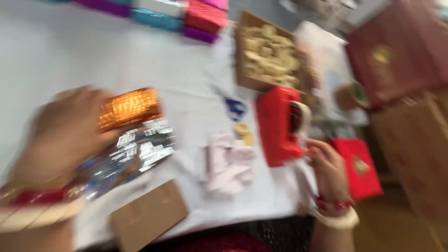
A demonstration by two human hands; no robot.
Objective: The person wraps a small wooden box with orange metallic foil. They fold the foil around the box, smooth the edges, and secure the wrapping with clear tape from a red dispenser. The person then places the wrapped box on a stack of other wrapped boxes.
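Observation:
The picture is blurred by motion. My left hand [63, 133] lies over a shiny orange foil-wrapped box [129, 107] and a sheet of silver holographic wrapping foil [135, 151] on the white table [60, 51]. My right hand [329, 170] grips the lower right edge of a red tape dispenser [277, 126] holding a pale tape roll [303, 116]. Both wrists wear red and cream bangles.
A pile of pale pink strips [226, 163] lies between my hands. A brown cardboard piece [149, 214] sits at the near edge. A cardboard tray of beige pieces [268, 53], coloured foil boxes [186, 14], blue-handled scissors [233, 107] and red boxes [396, 51] lie beyond.

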